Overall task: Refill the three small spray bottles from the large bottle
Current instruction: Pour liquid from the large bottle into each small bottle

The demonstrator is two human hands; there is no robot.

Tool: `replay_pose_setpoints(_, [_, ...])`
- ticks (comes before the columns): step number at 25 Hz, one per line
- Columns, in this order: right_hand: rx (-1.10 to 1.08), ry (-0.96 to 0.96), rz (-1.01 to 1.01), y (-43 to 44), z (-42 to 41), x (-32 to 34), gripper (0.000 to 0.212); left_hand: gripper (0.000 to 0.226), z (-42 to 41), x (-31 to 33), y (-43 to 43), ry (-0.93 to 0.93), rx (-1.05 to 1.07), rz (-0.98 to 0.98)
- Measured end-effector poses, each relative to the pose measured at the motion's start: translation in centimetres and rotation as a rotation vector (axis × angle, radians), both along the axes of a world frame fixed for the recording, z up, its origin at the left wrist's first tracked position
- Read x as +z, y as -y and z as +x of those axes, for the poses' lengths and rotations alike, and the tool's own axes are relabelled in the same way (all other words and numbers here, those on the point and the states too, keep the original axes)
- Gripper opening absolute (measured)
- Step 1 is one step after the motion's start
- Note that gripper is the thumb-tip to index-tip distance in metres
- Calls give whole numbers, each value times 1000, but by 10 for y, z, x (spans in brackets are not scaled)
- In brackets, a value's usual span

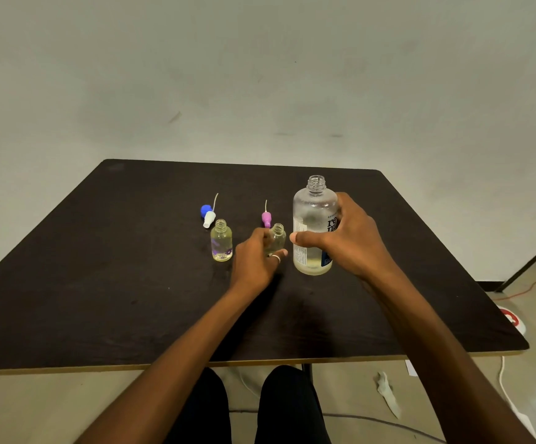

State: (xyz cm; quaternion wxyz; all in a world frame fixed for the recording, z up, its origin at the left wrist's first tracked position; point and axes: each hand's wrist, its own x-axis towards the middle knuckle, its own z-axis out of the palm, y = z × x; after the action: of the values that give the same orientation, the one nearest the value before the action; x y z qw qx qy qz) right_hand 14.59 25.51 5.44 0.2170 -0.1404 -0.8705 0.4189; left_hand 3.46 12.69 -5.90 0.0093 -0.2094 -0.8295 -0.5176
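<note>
The left hand (pixel 254 257) is grasping an uncapped small spray bottle (pixel 277 238) upright on the table (pixel 100 283), apparently steadying it, while the right hand (pixel 350 238) is gripping the open large bottle (pixel 313 219) just beside it, seemingly for pouring.

I see a matt, dark table top (pixel 100 283) with a slightly mottled surface and a pale, wood-like edge strip along the near side. The large bottle (pixel 313 219) looks like clear plastic, misted inside, with a glossy printed label. Both small bottles (pixel 221 240) appear clear and shiny, glass or plastic I cannot tell. The blue-and-white spray head (pixel 208 214) and the pink spray head (pixel 266 217) look like smooth matt plastic.
</note>
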Motion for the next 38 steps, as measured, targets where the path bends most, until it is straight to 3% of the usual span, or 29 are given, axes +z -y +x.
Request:
replay_pose_setpoints(5, [30, 2, 26, 0, -2, -4, 67, 39, 14, 23, 46, 51, 3, 45])
replay_pose_setpoints(13, [119, 34, 155, 17, -3, -13, 70, 53, 37, 49, 114, 51, -45, 60])
replay_pose_setpoints(25, [112, 34, 488, 26, -7, -23, 70, 55, 46, 47, 117, 52, -59, 94])
replay_pose_setpoints(38, [66, 103, 705, 33, -4, -24, 76, 58, 44, 48, 119, 32, -72, 73])
